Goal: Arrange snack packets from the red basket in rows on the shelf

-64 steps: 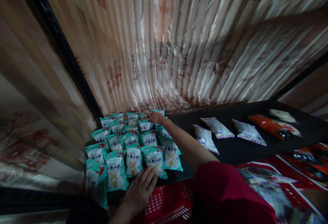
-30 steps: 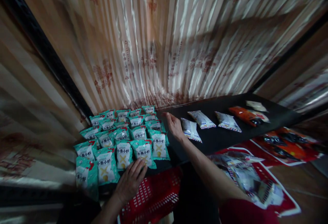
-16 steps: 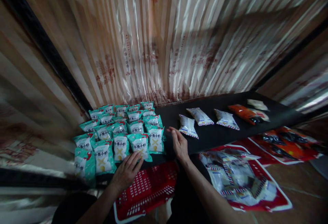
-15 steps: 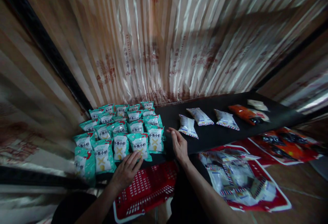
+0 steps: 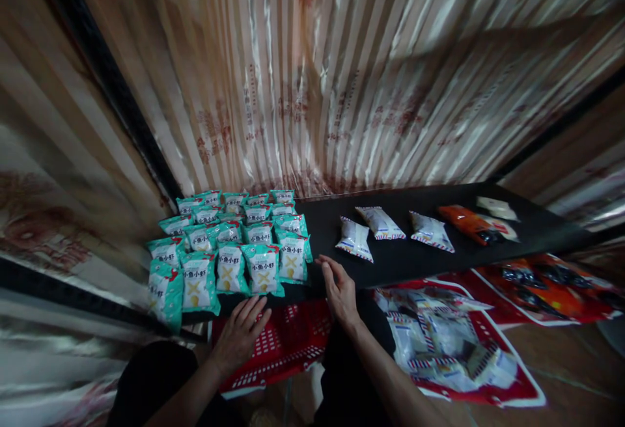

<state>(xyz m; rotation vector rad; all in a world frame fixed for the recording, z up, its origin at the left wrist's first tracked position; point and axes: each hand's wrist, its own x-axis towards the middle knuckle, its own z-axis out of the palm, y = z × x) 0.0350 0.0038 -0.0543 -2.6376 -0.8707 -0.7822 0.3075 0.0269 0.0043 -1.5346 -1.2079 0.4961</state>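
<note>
Rows of teal and white snack bags (image 5: 229, 235) stand packed together on the left part of the black shelf (image 5: 317, 219). My left hand (image 5: 243, 330) is just below the front row, fingers stretched and holding nothing, close under one front snack bag (image 5: 263, 269). Over the shelf's front edge, right of the rows, is my right hand (image 5: 340, 291), with its fingers extended and empty. It is near a front-right teal bag (image 5: 293, 258). Farther right, several white bags with striped edges (image 5: 355, 239) lie flat on the shelf.
Below the shelf sits a red basket (image 5: 288, 329) near my knees. Another red basket (image 5: 530, 394) on the right holds white striped bags; a third (image 5: 569, 317) holds orange packs. An orange pack (image 5: 463, 222) lies on the shelf. Plastic curtains (image 5: 312, 88) hang behind.
My left hand has drawn back slightly from the front teal bag, which now stands more upright in the row. My right hand has barely moved. The view has shifted slightly.
</note>
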